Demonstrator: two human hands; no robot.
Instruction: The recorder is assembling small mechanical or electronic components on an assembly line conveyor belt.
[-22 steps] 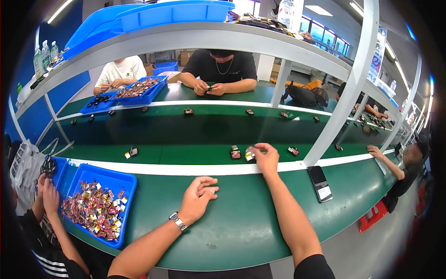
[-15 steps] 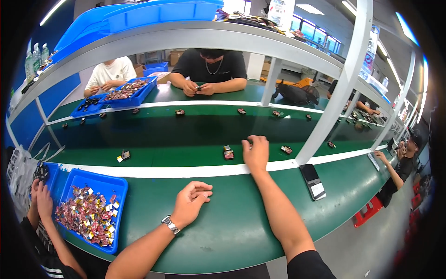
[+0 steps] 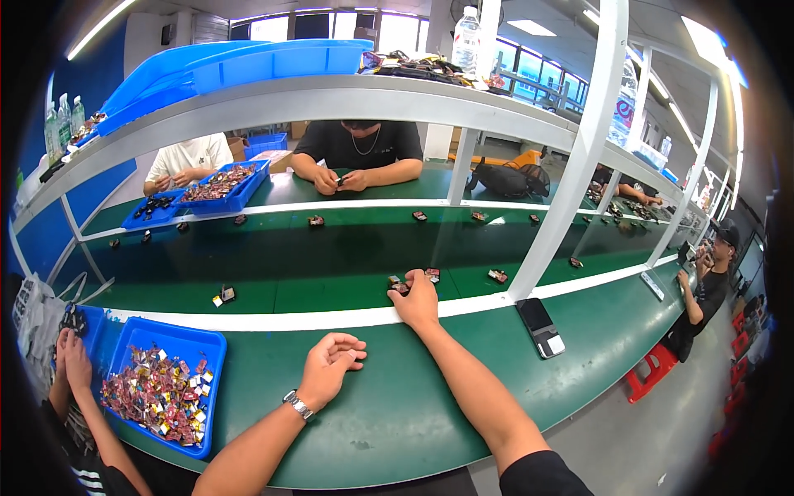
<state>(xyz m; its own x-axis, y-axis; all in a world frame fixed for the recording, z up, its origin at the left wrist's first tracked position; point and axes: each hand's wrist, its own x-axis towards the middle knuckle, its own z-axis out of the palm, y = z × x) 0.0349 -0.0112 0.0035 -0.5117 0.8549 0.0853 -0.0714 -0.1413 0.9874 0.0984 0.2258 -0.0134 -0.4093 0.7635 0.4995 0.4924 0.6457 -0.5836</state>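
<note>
My right hand [image 3: 416,299] reaches over the white rail onto the green conveyor belt. Its thumb and fingers are around a small electronic module [image 3: 399,285], dark and reddish, which they partly cover. Just beyond its fingertips lies another small module [image 3: 432,274]. Over the green worktop [image 3: 389,413] my left hand [image 3: 329,369] rests in the air or lightly on the surface; which one I cannot tell. Its fingers are loosely bent, the thumb apart, and nothing shows in them. A metal-band watch [image 3: 298,404] is on that wrist.
At my left stands a blue bin [image 3: 217,351] heaped with small modules, beside a co-worker's hands [image 3: 74,364]. A phone-like black device [image 3: 540,327] lies right of my arm. Grey shelf posts [image 3: 571,165] rise from the rail. More modules [image 3: 224,295] sit on the belt; people sit opposite.
My right hand has come down and left, from above the belt onto a module, and its fingers have closed around it. The left hand stays much the same. The whole view has shifted slightly.
</note>
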